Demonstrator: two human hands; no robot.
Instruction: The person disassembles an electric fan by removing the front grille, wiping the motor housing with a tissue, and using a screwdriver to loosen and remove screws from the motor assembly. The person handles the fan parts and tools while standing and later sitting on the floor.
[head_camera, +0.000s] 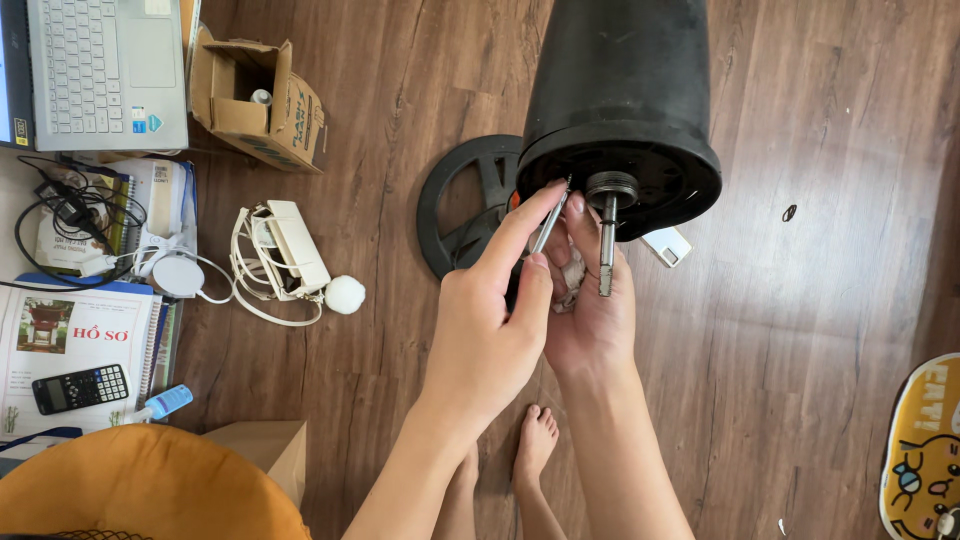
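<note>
Above the wooden floor (800, 300), near its upper middle, a black motor housing (620, 90) is held up with its open end facing the camera; a steel shaft (606, 245) sticks out of a round metal collar at its centre. Left hand (490, 320): fingers pinched on a thin screwdriver (549, 222), tip set at the housing's rim just left of the collar. Right hand (592, 300): sits under the housing, fingers curled around the shaft's lower part and a small crumpled white wad; whether they press the housing itself, cannot tell. Both hands touch each other at the thumbs.

Black round spoked disc (460, 215) lies flat on the floor, partly behind the housing. Small white flat piece (668, 246) on the floor just right of the right hand. Toward the upper left corner of the floor: open cardboard box (262, 100), laptop (105, 70), white coiled cable bundle (280, 255). Calculator (81, 388) on papers at the left edge. Bare feet below the hands.
</note>
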